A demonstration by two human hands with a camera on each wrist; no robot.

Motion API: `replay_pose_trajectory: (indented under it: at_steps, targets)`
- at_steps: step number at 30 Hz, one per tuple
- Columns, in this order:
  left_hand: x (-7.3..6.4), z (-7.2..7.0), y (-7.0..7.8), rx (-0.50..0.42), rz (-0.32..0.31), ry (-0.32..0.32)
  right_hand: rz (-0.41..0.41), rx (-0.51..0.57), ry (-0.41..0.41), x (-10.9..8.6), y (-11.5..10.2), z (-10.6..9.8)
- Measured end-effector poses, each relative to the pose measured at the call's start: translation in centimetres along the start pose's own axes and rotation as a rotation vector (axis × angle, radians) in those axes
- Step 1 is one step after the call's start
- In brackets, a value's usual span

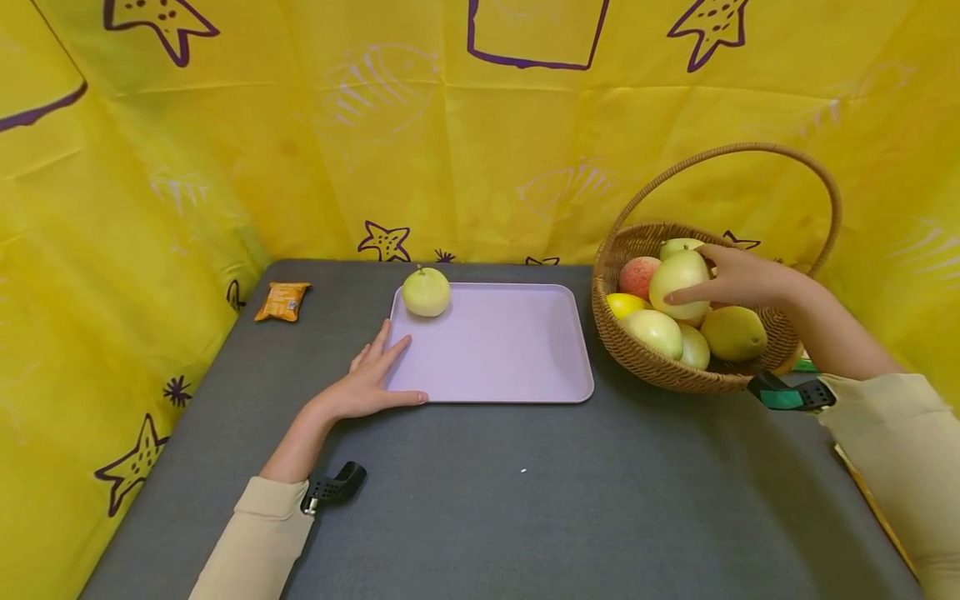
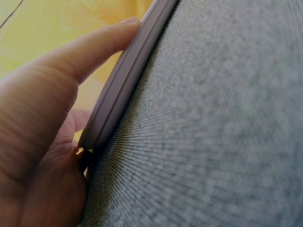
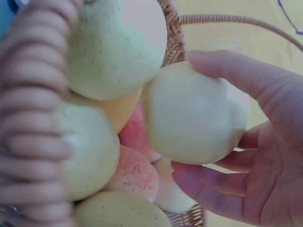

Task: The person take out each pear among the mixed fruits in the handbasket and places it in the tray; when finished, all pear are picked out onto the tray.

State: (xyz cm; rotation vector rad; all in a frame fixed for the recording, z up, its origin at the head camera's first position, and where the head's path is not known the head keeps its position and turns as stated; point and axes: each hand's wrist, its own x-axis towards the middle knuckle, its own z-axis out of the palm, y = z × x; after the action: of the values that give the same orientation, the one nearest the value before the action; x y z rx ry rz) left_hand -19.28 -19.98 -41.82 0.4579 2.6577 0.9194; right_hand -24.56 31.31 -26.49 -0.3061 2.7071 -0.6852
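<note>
Broadly, on grey tabletop (image 1: 487, 500): wicker fruit basket (image 1: 660, 372); left of it, lilac tray (image 1: 502, 350); touching the tray's left end, spread left hand (image 1: 366, 386); at the basket, right hand (image 1: 742, 280) curled round a pale green fruit (image 1: 678, 287); on the tray's far-left corner, yellowish fruit (image 1: 427, 293).

The upper part of the head view is filled by a yellow cloth backdrop (image 1: 285, 167), by which the left and right edges are also bounded. It is marked by horizontal and vertical creases and is printed with dark purple starfish (image 1: 712, 32), a spiky burst (image 1: 177, 391) at left and pale fish outlines. The lower centre is occupied by a dark grey worktop (image 1: 480, 508), softly shaded at lower right.
</note>
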Motion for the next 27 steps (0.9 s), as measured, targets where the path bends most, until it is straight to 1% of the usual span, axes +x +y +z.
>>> replay_pose_trajectory:
  at_steps: [4,7,9,14,17,24,27]
  targets:
    - [0.0,0.0,0.0,0.000,0.004,0.001,0.022,0.042,0.047,-0.8,-0.5,0.3]
    - [0.0,-0.1,0.0,0.003,0.005,0.006,0.043,0.097,0.065,-1.1,-0.8,0.6]
    - [0.0,-0.1,0.1,0.005,0.005,0.007,0.050,0.159,0.066,-1.3,-1.0,0.9]
    - [-0.1,-0.1,0.1,0.000,0.000,0.002,0.039,0.315,0.061,-1.5,-1.5,1.7]
    - [-0.1,-0.1,0.1,-0.002,-0.001,0.004,0.026,0.399,0.076,-1.6,-1.9,2.4]
    - [-0.2,0.0,0.2,0.002,0.000,0.007,-0.006,0.538,0.150,-1.9,-2.8,3.9]
    - [-0.1,0.0,0.2,0.001,0.004,0.008,-0.011,0.576,0.170,-2.0,-3.3,4.4]
